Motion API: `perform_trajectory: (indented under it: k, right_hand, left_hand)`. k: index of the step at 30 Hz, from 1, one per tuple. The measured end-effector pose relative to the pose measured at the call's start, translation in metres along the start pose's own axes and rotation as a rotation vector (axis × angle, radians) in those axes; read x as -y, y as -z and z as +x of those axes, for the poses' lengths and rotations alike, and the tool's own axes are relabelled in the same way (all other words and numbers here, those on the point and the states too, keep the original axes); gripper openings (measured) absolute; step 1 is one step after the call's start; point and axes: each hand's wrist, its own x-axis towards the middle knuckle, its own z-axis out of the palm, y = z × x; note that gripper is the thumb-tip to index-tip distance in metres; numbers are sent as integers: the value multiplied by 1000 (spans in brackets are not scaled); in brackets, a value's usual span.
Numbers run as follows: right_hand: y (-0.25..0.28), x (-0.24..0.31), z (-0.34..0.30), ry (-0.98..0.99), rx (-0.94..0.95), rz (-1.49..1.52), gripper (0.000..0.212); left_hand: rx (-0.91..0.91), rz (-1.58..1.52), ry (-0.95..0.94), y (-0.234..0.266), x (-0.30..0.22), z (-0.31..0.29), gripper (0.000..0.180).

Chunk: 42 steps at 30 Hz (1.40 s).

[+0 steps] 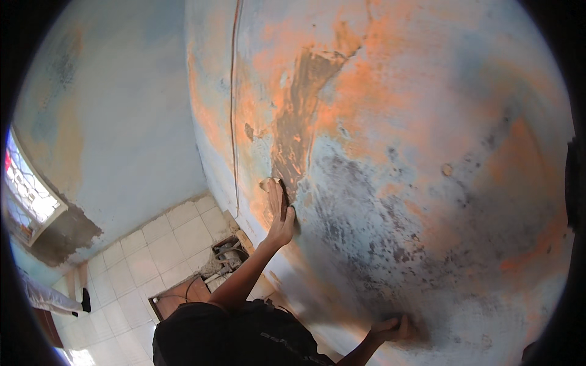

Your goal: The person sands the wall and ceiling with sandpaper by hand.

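Note:
My left hand (pixel 281 222) is pressed flat against the wall (pixel 378 122), fingers pointing up. Under its fingers is a folded, tan-edged sheet that looks like sandpaper (pixel 267 182), mostly covered by the hand. Just above it runs a brown-grey strip of bare filler (pixel 296 116). Lower right, my right hand (pixel 390 330) rests at the wall with its fingers apart and nothing visible in it; a dark shadow surrounds it. The wall's pale blue paint is worn to orange patches, with dark speckled stains between the hands.
A cable (pixel 233 110) hangs down the wall on the left. Below it, pipes sit in a broken floor recess (pixel 227 253) beside a reddish-brown board (pixel 177 297). White tiles (pixel 146 256) cover the floor. At far left, another person's leg (pixel 55 297) shows below a grilled window (pixel 30 189).

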Motion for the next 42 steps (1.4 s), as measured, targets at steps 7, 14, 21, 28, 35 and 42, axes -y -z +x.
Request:
perform_trajectory:
  k: [7, 14, 21, 28, 35, 42]
  right_hand:
    - [16, 0, 9, -122, 14, 202, 19]
    - [90, -103, -25, -374, -161, -169, 27]
    - [119, -163, 14, -363, -292, -487, 39]
    - [112, -187, -18, -358, -251, -426, 50]
    - [117, -191, -24, -319, -223, -312, 50]
    - [117, -206, -35, -305, -218, -245, 50]
  left_hand:
    - [-95, 172, -311, -22, -28, -28, 57]
    - [-89, 127, -427, -72, -74, -80, 64]
    - [93, 419, -750, -119, -117, -130, 56]
    - [-245, 457, -606, -101, -162, -85, 56]
    - [-355, 156, -602, -149, -173, -126, 55]
    - [-362, 234, -765, -164, -184, -124, 53]
